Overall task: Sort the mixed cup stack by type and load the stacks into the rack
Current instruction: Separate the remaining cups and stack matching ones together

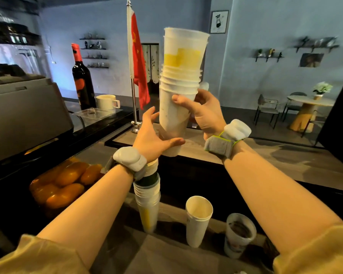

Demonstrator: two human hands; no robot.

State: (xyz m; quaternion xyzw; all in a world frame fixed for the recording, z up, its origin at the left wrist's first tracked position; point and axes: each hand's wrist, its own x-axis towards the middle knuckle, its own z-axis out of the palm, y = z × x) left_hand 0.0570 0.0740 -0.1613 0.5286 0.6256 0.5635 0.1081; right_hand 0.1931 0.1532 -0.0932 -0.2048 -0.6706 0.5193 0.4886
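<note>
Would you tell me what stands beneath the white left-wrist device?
A tall stack of translucent plastic cups with a dark green band and a yellow patch; the white wrist device hides its top.

A standing cup stack (148,202) rests on the surface (166,254) at 6 o'clock, with a paper cup (198,220) right of it and a plastic cup (240,234) at 5. What may be oranges (63,184) lie at 8. A bottle (82,80) and mug (106,102) stand at 10.
</note>
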